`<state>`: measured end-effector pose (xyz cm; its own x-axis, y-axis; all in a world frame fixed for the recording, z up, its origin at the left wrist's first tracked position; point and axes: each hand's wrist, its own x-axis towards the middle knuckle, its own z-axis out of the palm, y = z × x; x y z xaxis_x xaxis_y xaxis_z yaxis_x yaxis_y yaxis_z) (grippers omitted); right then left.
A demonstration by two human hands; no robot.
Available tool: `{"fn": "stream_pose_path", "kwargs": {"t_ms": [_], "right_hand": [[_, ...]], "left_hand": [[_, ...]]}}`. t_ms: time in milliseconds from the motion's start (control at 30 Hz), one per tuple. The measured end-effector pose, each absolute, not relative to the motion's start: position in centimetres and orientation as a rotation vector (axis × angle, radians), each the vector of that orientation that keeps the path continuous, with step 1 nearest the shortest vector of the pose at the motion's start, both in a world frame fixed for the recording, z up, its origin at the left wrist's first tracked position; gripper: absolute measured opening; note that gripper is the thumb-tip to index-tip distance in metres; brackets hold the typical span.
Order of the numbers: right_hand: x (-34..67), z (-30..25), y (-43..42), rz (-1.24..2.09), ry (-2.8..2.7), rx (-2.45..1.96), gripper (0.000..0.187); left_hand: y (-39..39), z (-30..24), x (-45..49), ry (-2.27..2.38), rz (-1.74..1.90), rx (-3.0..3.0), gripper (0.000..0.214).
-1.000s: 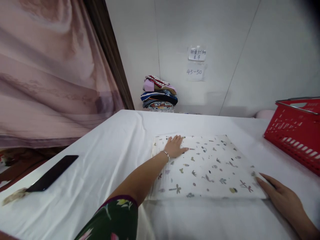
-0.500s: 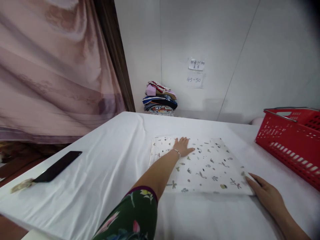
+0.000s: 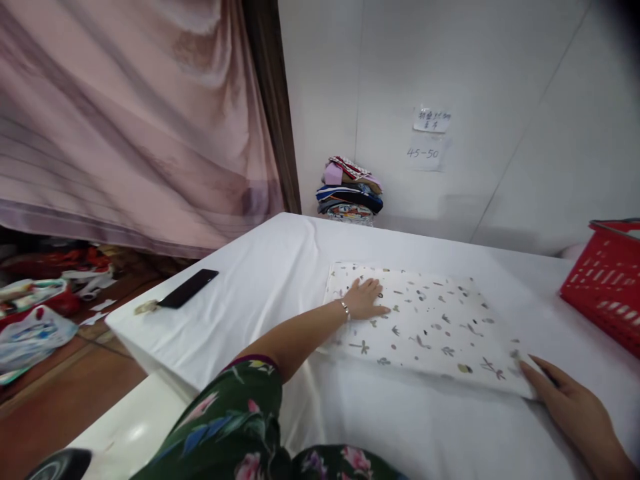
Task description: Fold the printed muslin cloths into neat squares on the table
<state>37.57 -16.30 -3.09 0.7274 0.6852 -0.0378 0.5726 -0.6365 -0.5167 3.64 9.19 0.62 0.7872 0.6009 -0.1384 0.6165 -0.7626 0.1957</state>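
Note:
A folded white cloth with small floral prints [image 3: 430,327] lies flat on the white-covered table [image 3: 260,293]. My left hand [image 3: 366,300] rests palm down on the cloth's left part, fingers stretched out. A thin bracelet sits on that wrist. My right hand [image 3: 570,400] lies open at the cloth's near right corner, fingertips touching its edge.
A red plastic basket [image 3: 607,290] stands at the table's right. A black phone [image 3: 187,289] lies near the table's left corner. A stack of folded clothes [image 3: 350,192] sits by the back wall. A pink curtain [image 3: 130,120] hangs left; bags [image 3: 35,320] lie on the floor.
The view has swung left and back, showing the floor and bags. Both hands stay on the cloth, the left a little nearer its left edge.

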Motion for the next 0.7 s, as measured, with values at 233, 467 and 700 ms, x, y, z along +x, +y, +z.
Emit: {"fn": "stream_pose_path", "kwargs": {"t_ms": [233, 467, 700], "right_hand": [[37.8, -3.2, -16.2, 0.358, -0.95, -2.436, 0.068], [37.7, -3.5, -16.2, 0.32, -0.908, -2.439, 0.064], [38.6, -4.7, -16.1, 0.217, -0.898, -2.448, 0.055]], "left_hand": [[6.5, 0.8, -6.9, 1.409, 0.161, 2.557, 0.062], [9.6, 1.9, -8.1, 1.775, 0.46, 2.124, 0.036], [13.4, 1.7, -5.0, 1.862, 0.491, 1.941, 0.027]]}}
